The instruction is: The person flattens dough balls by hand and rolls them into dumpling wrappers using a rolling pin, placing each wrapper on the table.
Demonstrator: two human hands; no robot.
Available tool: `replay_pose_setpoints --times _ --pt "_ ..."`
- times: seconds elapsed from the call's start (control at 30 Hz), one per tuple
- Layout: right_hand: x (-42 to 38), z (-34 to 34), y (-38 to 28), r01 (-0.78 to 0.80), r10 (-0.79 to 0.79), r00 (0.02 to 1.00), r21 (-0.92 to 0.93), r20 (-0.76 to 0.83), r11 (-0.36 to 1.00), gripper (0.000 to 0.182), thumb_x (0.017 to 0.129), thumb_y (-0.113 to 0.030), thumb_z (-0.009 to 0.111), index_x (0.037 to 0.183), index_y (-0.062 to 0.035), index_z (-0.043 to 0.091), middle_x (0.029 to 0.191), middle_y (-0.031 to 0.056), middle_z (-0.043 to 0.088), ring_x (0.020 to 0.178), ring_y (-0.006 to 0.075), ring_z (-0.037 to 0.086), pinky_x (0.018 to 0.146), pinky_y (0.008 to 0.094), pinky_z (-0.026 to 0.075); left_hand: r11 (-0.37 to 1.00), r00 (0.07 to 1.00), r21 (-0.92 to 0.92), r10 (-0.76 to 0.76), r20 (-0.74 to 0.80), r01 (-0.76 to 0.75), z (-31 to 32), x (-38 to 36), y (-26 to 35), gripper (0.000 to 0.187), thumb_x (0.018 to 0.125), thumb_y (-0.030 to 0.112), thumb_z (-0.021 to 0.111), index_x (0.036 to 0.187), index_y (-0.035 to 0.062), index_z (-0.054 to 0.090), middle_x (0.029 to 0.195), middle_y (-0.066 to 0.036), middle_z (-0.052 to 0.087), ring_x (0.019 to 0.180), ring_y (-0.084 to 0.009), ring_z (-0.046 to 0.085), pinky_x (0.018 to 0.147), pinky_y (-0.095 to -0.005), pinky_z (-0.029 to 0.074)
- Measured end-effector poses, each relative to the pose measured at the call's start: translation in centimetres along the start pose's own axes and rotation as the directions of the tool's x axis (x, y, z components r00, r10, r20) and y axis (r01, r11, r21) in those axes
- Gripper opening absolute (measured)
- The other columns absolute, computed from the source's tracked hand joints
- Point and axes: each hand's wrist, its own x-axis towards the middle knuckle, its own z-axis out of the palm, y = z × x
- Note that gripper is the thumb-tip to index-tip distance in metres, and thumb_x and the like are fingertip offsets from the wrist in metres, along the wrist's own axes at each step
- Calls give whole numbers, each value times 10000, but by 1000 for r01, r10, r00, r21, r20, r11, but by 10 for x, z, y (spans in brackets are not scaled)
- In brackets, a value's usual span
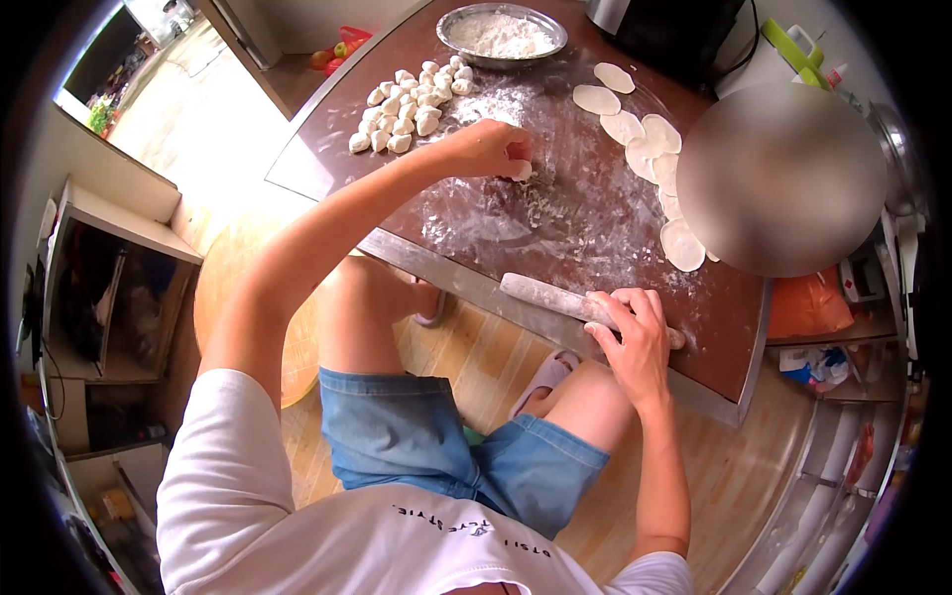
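Observation:
My left hand [488,149] is over the floured middle of the table, its fingers closed on a small piece of dough [523,172] that shows just under the fingertips. Along the table's near edge lies a floury rolling pin [545,295]. My right hand [633,332] grips it near its right end, thumb on the near side. To the left of my left hand sit several small dough lumps [402,111] in a loose cluster. Thin round dough wrappers [682,244] lie in a partly overlapping line down the right side.
A metal bowl of flour [501,36] stands at the table's far side, left of a black appliance [666,40]. White flour streaks the brown table [327,149]. A large blurred round area covers the right edge. Open shelves [124,288] stand at left.

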Motion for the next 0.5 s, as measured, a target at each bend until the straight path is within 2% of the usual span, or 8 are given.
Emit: replay_pose_setpoints --times 0.07,0.1,0.2,0.23,0.33,0.37,0.47,0.5 --pt "0 0 1 7 -7 1000 -12 -1 1000 383 647 -138 730 1016 -97 634 896 63 527 846 245 487 746 368 422 943 989 311 137 -48 -116 -4 -2 -11 198 718 136 631 908 78 633 888 -109 597 825 -245 599 717 -361 476" --pt "0 0 1 6 -6 1000 -7 -3 1000 384 647 -138 730 1016 -98 635 897 63 528 845 245 487 747 368 422 931 976 323 203 -75 -168 -6 -1 -16 237 710 129 644 944 88 630 932 -110 578 840 -267 589 750 -374 466" --pt "0 0 2 1 -1 1000 -4 -7 1000 386 645 -137 732 1017 -101 635 899 62 528 844 244 487 746 367 422 939 955 175 297 12 -295 -9 -4 -9 284 699 62 659 981 76 624 951 -88 569 775 -220 599 719 -349 488" --pt "0 0 1 -2 2 1000 -8 -7 1000 387 644 -137 732 1017 -102 635 899 62 527 843 243 488 744 366 422 907 935 245 353 0 -343 -7 -5 -10 291 698 60 670 986 76 629 935 -83 574 766 -217 598 702 -345 488" --pt "-1 1 0 5 -5 1000 -11 -9 1000 387 644 -132 732 1017 -102 634 897 62 526 841 241 488 741 367 424 921 953 257 302 5 -293 2 -3 -3 274 708 66 668 980 69 635 912 -77 576 755 -200 592 682 -328 490" --pt "-1 1 0 6 -6 1000 -13 -12 1000 387 644 -130 732 1017 -102 634 896 63 525 841 241 488 740 367 424 954 961 114 277 10 -277 7 -5 4 220 712 58 664 931 51 648 873 -71 578 741 -182 583 663 -306 486" --pt "-1 0 -1 3 -3 1000 -4 -1 1000 385 647 -126 730 1019 -104 632 892 63 524 842 243 488 741 370 424 933 932 20 359 51 -361 24 -16 24 177 713 47 658 890 40 656 844 -72 575 724 -172 572 656 -291 481" --pt "0 -2 0 -6 5 1000 19 25 1000 346 674 -90 703 1012 -82 632 910 78 525 862 251 485 743 363 417 945 941 -22 326 87 -325 28 -20 26 164 713 36 653 876 43 663 825 -68 575 718 -174 567 658 -285 480"
